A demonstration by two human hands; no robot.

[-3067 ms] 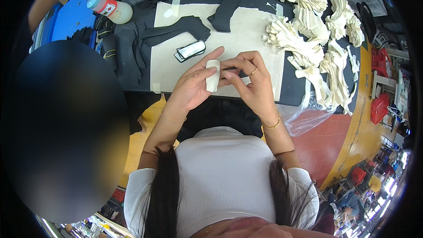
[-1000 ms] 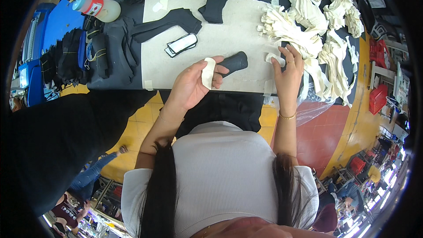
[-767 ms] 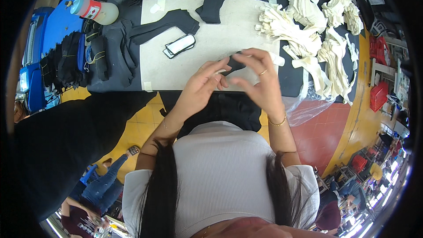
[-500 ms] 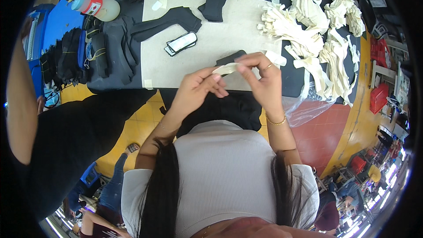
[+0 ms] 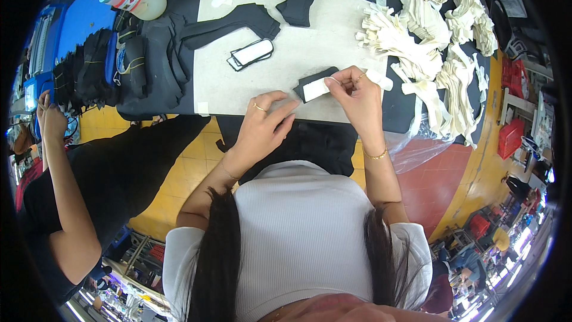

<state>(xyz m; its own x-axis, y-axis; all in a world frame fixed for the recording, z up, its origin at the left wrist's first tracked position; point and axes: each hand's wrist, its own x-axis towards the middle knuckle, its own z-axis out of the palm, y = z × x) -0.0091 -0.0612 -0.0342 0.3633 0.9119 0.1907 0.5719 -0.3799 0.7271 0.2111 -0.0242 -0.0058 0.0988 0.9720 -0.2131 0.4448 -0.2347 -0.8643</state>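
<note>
Just above the middle of the frame, our right hand pinches the right end of a small white strip between thumb and forefinger. We have the strip lying along the lower side of a short dark fabric piece, whose upper edge shows beyond it. To the left of the strip, close to its end, our left hand hovers with fingers loosely bent and parted, gripping nothing that we can see. Both pieces lie over a pale sheet, which is taped onto the dark tabletop.

Partly hidden behind our right hand, we see another white piece near the sheet's right edge. Left of the frame's centre, up from our left hand, a black-edged white patch rests at a slant on the sheet, and above it extends a long dark cloth piece.

Toward the upper right we have fanned bundles of cream strips, with a clear plastic bag below them at the table's edge. At upper left, a bottle with a red label leans beside dark bundles. Along the left edge, a co-worker's bent arm shows.
</note>
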